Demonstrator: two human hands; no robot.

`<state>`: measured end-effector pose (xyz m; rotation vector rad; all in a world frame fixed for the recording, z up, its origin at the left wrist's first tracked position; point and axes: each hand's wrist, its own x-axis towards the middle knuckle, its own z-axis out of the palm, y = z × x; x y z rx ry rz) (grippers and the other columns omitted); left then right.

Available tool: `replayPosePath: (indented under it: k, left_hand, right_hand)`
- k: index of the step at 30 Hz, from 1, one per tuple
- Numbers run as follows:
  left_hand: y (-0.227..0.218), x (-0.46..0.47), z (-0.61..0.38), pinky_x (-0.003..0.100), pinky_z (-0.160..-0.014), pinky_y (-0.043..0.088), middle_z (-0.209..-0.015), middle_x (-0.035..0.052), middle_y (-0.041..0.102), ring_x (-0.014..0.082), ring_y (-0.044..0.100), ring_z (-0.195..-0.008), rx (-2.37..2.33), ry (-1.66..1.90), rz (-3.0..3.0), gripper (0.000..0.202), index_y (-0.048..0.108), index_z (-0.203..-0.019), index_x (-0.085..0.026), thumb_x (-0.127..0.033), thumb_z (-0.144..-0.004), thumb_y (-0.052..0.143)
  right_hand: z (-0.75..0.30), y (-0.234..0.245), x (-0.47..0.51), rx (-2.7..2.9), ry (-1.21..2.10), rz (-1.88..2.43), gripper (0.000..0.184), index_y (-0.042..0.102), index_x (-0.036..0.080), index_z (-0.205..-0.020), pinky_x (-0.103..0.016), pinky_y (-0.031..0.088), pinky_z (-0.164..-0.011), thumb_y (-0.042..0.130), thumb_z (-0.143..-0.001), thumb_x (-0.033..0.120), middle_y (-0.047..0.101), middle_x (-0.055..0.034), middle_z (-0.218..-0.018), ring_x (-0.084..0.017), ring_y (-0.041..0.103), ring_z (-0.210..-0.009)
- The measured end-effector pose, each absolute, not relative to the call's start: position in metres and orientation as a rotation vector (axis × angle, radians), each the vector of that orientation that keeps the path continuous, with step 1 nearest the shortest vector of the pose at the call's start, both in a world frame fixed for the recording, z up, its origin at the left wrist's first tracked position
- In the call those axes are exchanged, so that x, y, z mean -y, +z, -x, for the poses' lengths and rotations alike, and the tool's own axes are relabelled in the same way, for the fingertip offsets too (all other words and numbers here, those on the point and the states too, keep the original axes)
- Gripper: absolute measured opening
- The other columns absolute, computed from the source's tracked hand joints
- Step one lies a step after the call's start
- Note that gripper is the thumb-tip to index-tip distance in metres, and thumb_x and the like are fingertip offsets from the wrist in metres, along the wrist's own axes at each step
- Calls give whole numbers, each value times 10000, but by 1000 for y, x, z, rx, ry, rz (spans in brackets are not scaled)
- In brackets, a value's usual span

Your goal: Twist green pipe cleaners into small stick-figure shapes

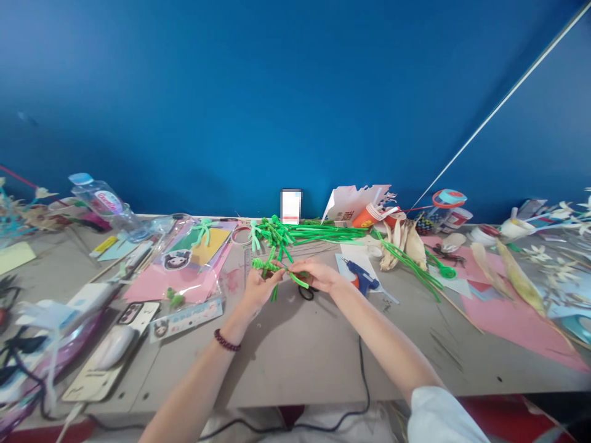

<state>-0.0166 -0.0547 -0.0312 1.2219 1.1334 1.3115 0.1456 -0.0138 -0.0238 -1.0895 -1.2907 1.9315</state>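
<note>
Over the middle of the desk, my left hand (258,288) pinches a bright green pipe cleaner (264,264) that is wound into a coil. My right hand (319,274) is closed on a straighter length of it, whose tip (299,281) sticks out below the fingers. The fingertips of both hands almost meet, and how the pieces join there is too small to make out. Just behind them lies a heap of twisted green pipe cleaners (274,231), with long straight green stems (327,232) to its right. Black scissor handles (306,294) show partly under my right hand.
A blue glue gun (362,275) lies right of my hands, its cable apparently hanging over the front edge. Left are plastic-wrapped coloured paper (184,261), a phone (111,351) and a bottle (99,195). Paper cups (369,215), dried husks (406,246) and pink paper (517,314) lie right.
</note>
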Motion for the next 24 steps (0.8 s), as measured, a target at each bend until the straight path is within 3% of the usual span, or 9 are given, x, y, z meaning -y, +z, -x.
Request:
replayPosePath:
  k: [4,8,12,17,24]
  left_hand:
    - [-33,53,17,222,-576,401,-598,-3,594,112,527,-580,-1134,1395,-1107,154,645,-693,-151,-275,-637,718]
    - [-39,47,21,195,-499,373,-544,-26,521,81,477,-520,-964,1256,-746,177,616,-670,-135,-255,-611,731]
    - [-38,44,25,174,-450,353,-577,-24,524,62,474,-510,-792,1128,-487,163,595,-649,-125,-191,-593,732]
    - [-40,44,26,170,-434,350,-556,-34,526,54,476,-481,-783,1057,-435,158,596,-659,-128,-190,-603,730]
    - [-44,45,20,193,-457,354,-552,-19,549,71,480,-484,-917,1077,-538,176,614,-640,-129,-243,-589,738]
  right_hand:
    - [-143,-19,17,1449,1694,1075,189,656,147,-755,-238,414,-583,635,-694,326,605,-14,-681,-99,524,-582]
    - [-146,-11,22,1873,1102,933,317,591,196,-1087,-286,461,-758,499,-784,202,618,-65,-1054,-165,581,-903]
    - [-149,-8,25,2228,498,827,436,499,211,-1221,-350,410,-920,468,-795,121,547,-89,-1203,-207,498,-1108]
    - [-149,-10,26,2387,14,802,260,602,241,-1093,-358,394,-909,447,-888,206,605,-75,-1111,-211,520,-1042]
    - [-149,-17,22,2305,114,758,211,668,207,-913,-344,419,-825,469,-895,274,662,-81,-874,-199,550,-899]
